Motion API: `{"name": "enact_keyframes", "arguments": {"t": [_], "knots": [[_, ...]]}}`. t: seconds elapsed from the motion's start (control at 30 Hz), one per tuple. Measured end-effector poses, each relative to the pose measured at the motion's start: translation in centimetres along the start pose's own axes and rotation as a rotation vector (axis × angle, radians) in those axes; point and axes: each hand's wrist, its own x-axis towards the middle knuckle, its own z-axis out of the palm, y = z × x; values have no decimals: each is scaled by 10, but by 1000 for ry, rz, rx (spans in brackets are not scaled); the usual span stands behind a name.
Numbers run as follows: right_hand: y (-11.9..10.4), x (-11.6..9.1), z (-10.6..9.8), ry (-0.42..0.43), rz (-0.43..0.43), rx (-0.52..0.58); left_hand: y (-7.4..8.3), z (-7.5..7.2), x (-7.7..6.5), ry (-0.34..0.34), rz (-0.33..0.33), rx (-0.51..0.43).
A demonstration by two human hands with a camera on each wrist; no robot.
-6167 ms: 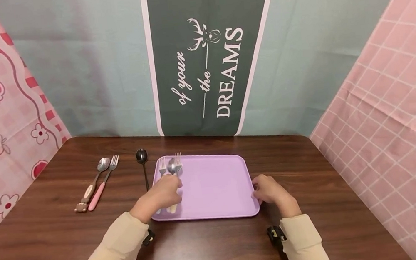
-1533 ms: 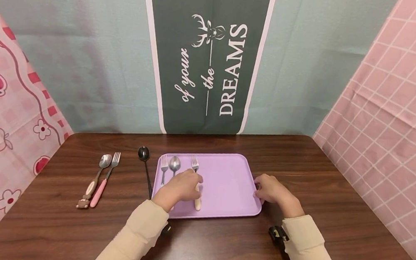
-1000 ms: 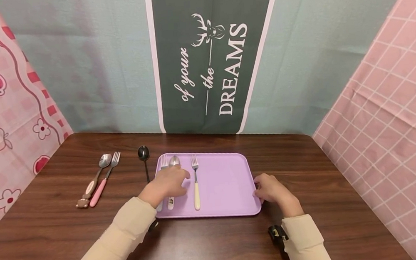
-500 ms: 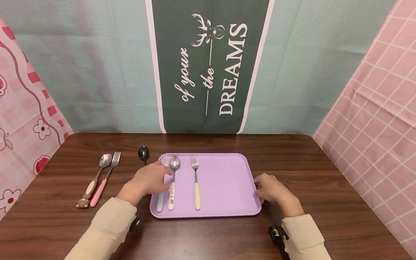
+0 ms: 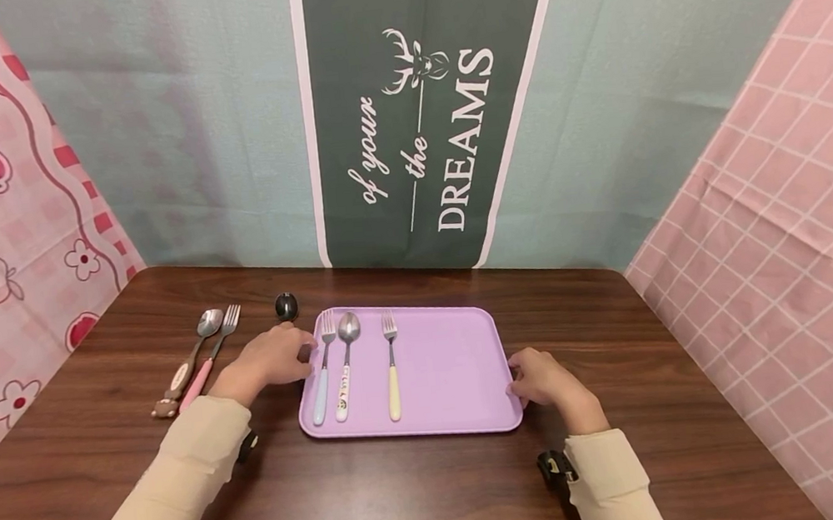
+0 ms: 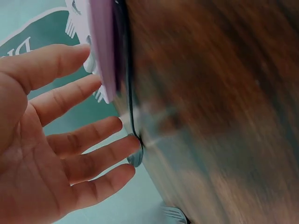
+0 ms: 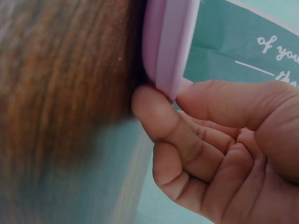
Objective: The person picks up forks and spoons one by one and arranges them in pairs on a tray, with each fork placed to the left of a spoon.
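A light purple tray [image 5: 450, 374] lies on the table. On it, side by side, are a blue-handled fork [image 5: 321, 395], a spoon with a white patterned handle [image 5: 343, 388] and, further right, a yellow-handled fork [image 5: 394, 388]. My left hand [image 5: 275, 357] is at the tray's left edge, over a black spoon [image 5: 286, 306] whose handle it hides in the head view. In the left wrist view its fingers are spread and nothing is held; the black spoon's thin handle [image 6: 128, 70] runs beside the tray. My right hand [image 5: 544, 377] pinches the tray's right rim [image 7: 175, 56] between thumb and forefinger.
Left of the tray lie a spoon with a brown bear handle [image 5: 182, 370] and a pink-handled fork [image 5: 223, 333], partly behind my left hand. The dark wood table [image 5: 424, 494] is bounded by a green cloth behind [image 5: 225, 144] and a pink checked cloth [image 5: 796, 215] at the right.
My left hand first gripped the yellow-handled fork, which moved right on the tray away from the spoon. It then let go and moved left, off the tray. My right hand stayed at the rim.
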Motion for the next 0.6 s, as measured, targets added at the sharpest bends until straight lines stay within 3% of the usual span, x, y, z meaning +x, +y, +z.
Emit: {"name": "enact_keyframes", "arguments": {"t": [0.27,0.6], "knots": [[0,0,-1,-10,-14,-11,-5,0,0,-13,-8,-30],[0,1,1,-9,14,8,-11,2,-2,-77,9,-10]]}}
